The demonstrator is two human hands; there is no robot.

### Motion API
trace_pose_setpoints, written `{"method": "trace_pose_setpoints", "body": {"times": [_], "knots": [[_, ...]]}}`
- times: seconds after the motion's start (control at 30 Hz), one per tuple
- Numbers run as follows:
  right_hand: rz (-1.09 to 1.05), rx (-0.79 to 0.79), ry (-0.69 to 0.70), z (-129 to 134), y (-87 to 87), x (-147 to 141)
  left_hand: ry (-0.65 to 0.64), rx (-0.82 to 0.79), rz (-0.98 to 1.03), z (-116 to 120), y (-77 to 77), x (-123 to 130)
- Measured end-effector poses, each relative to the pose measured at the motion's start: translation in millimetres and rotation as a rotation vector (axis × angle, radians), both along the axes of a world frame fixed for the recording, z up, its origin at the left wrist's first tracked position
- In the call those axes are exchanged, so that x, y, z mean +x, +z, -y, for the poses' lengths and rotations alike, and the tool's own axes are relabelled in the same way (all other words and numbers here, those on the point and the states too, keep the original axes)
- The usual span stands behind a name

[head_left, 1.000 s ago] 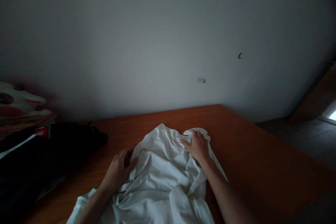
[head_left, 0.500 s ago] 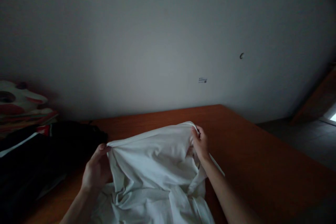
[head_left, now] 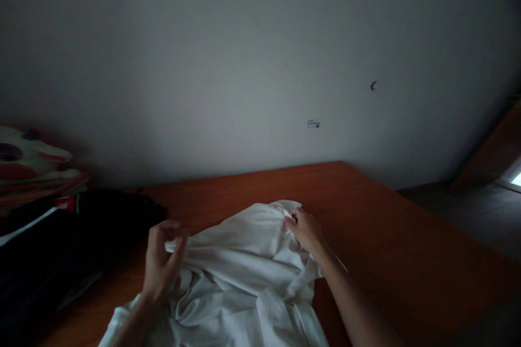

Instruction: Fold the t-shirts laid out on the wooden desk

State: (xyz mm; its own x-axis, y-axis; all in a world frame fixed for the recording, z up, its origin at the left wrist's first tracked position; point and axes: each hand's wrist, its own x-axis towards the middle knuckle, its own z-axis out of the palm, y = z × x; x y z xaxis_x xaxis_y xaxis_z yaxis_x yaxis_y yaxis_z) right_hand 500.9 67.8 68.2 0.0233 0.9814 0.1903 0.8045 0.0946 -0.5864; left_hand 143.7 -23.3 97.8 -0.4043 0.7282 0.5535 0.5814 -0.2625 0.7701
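Note:
A crumpled white garment lies in loose folds across the wooden table, its kind unclear. At its left edge, my left hand is raised with the thumb and fingers curved apart; a bit of white cloth shows in the gap between them. My right hand pinches the garment's far right corner between thumb and fingers. The garment's near end runs out of view at the bottom.
Dark clothing with a red label and a white stripe is heaped on the table at left. Behind it is a white and red patterned item. A pale wall with a small sticker stands behind the table.
The garment's far edge, stretched up between both hands before, has dropped and slackened. My left hand has moved right and loosened its fingers. My right hand has come slightly lower and inward.

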Motion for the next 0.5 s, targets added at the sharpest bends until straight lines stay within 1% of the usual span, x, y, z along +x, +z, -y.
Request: {"method": "trace_pose_setpoints", "body": {"times": [0.07, 0.13, 0.17, 0.2, 0.23, 0.3, 0.33, 0.37, 0.4, 0.43, 0.47, 0.5], "knots": [[-0.263, -0.019, 0.066, 1.5, 1.3, -13.5, -0.17, -0.032, -0.066, 5.1, 0.8, 20.0], [-0.627, -0.075, 0.191, 9.4, 7.3, -32.0, -0.316, -0.122, -0.005, 11.0, 1.8, 41.4], [-0.805, -0.134, 0.277, 15.7, 12.4, -41.5, -0.39, -0.178, 0.051, 13.8, 2.3, 50.6], [-0.944, -0.215, 0.392, 23.3, 18.6, -50.2, -0.469, -0.235, 0.116, 16.4, 2.7, 58.2], [-1.035, -0.308, 0.537, 31.5, 25.6, -57.2, -0.539, -0.294, 0.182, 18.5, 2.9, 63.8], [-1.103, -0.497, 0.818, 46.6, 39.4, -65.4, -0.633, -0.419, 0.287, 20.9, 3.0, 68.9], [-1.101, -0.561, 0.919, 52.2, 45.1, -66.5, -0.653, -0.48, 0.307, 21.1, 2.9, 69.0], [-1.077, -0.604, 0.989, 56.0, 49.1, -66.2, -0.651, -0.527, 0.303, 20.7, 2.7, 68.2], [-1.032, -0.628, 1.029, 58.0, 51.4, -64.9, -0.636, -0.557, 0.276, 19.6, 2.4, 66.8], [-0.966, -0.633, 1.041, 58.2, 51.7, -63.1, -0.62, -0.564, 0.239, 18.0, 1.9, 65.3], [-0.881, -0.609, 1.022, 57.0, 50.5, -61.1, -0.609, -0.55, 0.204, 16.0, 1.2, 63.8], [-0.786, -0.558, 0.973, 55.0, 48.1, -59.2, -0.601, -0.528, 0.182, 13.9, 0.1, 62.0]]}}
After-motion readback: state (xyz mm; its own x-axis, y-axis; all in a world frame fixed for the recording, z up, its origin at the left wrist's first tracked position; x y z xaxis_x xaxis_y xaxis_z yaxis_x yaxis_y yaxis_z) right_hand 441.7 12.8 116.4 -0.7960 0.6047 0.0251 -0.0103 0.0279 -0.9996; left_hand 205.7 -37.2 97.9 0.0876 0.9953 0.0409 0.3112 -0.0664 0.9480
